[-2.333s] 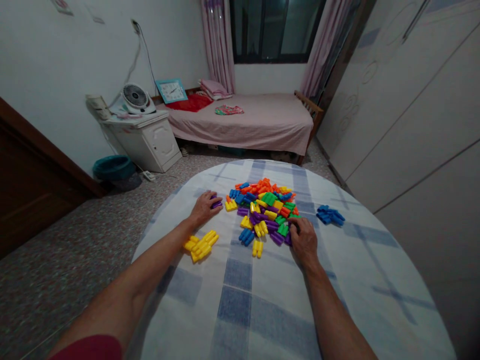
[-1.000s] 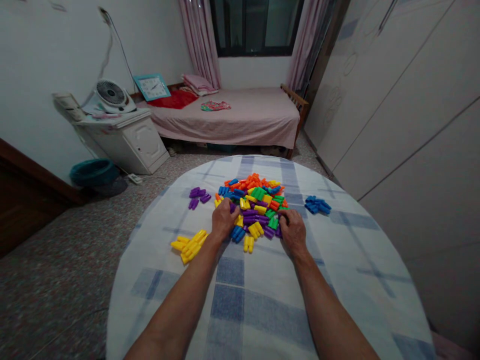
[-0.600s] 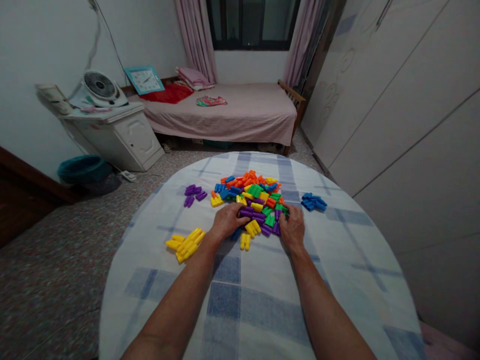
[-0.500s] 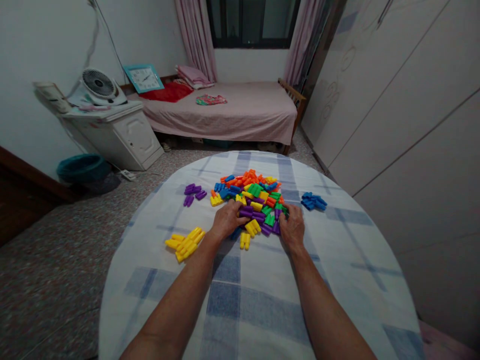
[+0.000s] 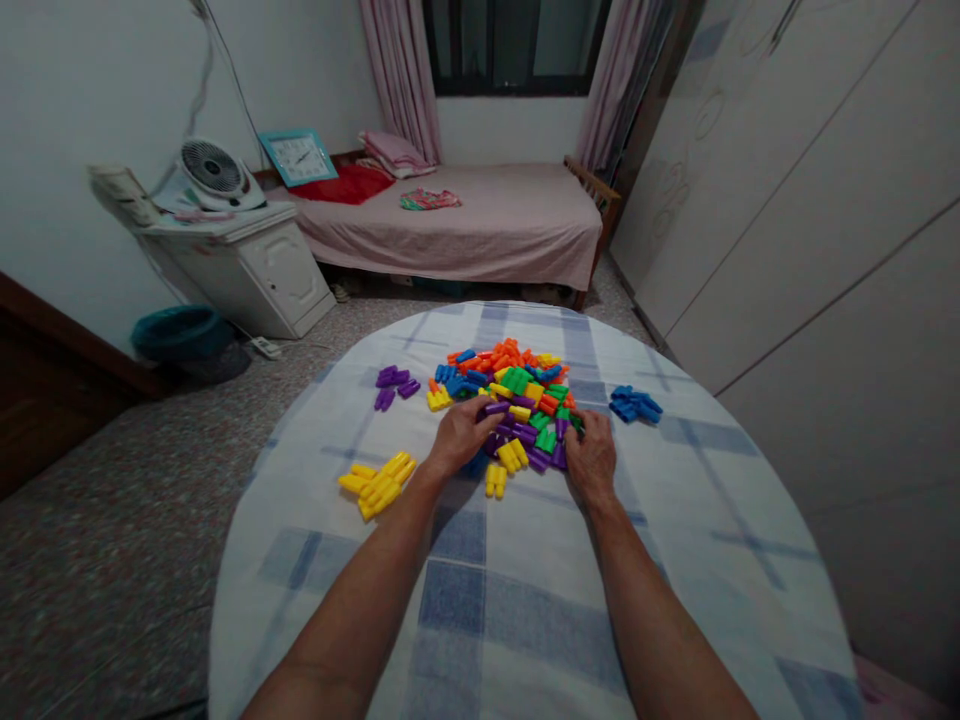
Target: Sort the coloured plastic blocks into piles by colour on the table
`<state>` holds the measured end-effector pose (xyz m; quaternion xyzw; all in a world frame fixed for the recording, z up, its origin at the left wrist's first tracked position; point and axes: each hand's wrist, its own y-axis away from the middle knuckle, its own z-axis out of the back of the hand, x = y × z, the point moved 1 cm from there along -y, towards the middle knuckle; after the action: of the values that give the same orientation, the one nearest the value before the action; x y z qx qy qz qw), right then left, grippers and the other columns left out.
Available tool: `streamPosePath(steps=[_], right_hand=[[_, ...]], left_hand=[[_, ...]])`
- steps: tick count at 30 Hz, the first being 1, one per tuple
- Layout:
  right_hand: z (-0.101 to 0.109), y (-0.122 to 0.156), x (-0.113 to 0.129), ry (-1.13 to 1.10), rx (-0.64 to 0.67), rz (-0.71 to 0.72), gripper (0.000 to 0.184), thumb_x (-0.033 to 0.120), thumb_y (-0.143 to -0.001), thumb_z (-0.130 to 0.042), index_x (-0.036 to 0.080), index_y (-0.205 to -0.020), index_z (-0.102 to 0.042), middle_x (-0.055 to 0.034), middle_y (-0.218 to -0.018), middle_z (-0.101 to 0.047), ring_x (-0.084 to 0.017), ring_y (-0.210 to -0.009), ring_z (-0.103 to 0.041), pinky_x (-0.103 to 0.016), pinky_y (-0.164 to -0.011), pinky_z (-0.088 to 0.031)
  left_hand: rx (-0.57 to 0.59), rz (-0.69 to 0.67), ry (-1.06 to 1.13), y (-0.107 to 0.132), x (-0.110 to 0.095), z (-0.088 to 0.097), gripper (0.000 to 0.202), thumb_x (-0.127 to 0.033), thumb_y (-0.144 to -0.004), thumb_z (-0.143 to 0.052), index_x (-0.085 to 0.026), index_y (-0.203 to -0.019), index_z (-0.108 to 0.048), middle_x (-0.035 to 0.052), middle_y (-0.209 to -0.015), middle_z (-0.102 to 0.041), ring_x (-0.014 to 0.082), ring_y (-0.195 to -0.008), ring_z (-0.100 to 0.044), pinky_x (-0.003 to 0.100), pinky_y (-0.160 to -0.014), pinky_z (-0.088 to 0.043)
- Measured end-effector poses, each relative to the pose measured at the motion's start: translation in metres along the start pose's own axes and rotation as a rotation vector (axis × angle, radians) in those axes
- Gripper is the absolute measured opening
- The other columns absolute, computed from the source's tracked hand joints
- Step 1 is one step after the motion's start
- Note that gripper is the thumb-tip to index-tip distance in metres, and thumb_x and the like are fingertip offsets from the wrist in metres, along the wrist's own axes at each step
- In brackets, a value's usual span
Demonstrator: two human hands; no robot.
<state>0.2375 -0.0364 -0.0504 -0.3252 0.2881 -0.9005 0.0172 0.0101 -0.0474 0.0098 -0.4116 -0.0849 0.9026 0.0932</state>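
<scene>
Left hand [image 5: 459,437] grip pinches a purple block [image 5: 495,408] at the mixed pile [image 5: 517,400] mid-bench; right hand [image 5: 592,458] curled on pile's edge, grip unclear to me. Risk: dragging neighbours, scattering sorted yellow blocks [image 5: 377,479] nearby.

Own body in head cam: two bare forearms and hands, nothing else of me in shot.

I saw no sleeves, both arms uncovered from frame bottom to wrists. Left hand [image 5: 459,438] & right hand [image 5: 592,458] had no gloves, no rings, no watch or bands that I could make out. Nails too small/dim to tell. Lighting was dull, so finer detail was lost.
</scene>
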Motion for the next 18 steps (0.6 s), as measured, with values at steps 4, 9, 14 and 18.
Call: streamPosePath(steps=[4, 9, 14, 18], right_hand=[[0.001, 0.0, 0.001, 0.007, 0.003, -0.001, 0.029, 0.023, -0.082, -0.044, 0.016, -0.103, -0.062, -0.0105, -0.104, -0.058, -0.022, -0.099, -0.052, -0.037, -0.09, -0.044], [0.003, 0.0, 0.005, 0.004, -0.003, -0.017, 0.029, 0.023, -0.082, -0.043, 0.017, -0.103, -0.062, -0.01, -0.104, -0.058, -0.022, -0.098, -0.052, -0.037, -0.088, -0.044], [0.003, 0.0, 0.005, -0.01, -0.002, -0.013, 0.028, 0.023, -0.082, -0.043, 0.017, -0.102, -0.062, -0.0106, -0.104, -0.058, -0.022, -0.097, -0.052, -0.038, -0.089, -0.044], [0.002, 0.0, 0.002, -0.014, 0.005, -0.007, 0.027, 0.023, -0.083, -0.044, 0.017, -0.103, -0.062, -0.0106, -0.104, -0.057, -0.022, -0.1, -0.051, -0.038, -0.09, -0.043]], left_hand=[[-0.263, 0.042, 0.034, -0.01, 0.005, 0.042, 0.027, -0.031, -0.087, -0.053, -0.021, -0.109, -0.065, 0.0035, -0.1, -0.07, 0.0181, -0.091, -0.064, 0.028, -0.081, -0.047], [-0.471, 0.335, -0.347, -0.024, 0.05, 0.104, 0.031, -0.021, -0.087, -0.046, -0.02, -0.113, -0.064, 0.0146, -0.105, -0.064, 0.0268, -0.095, -0.063, 0.043, -0.084, -0.046], [-0.556, 0.469, -0.404, -0.026, 0.115, 0.119, 0.022, -0.014, -0.081, -0.045, -0.014, -0.095, -0.062, 0.0194, -0.099, -0.064, 0.0303, -0.095, -0.062, 0.051, -0.084, -0.044], [-0.423, 0.384, -0.286, -0.024, 0.138, 0.103, 0.011, -0.017, -0.077, -0.048, -0.017, -0.081, -0.058, 0.0146, -0.087, -0.066, 0.0299, -0.097, -0.062, 0.053, -0.089, -0.044]])
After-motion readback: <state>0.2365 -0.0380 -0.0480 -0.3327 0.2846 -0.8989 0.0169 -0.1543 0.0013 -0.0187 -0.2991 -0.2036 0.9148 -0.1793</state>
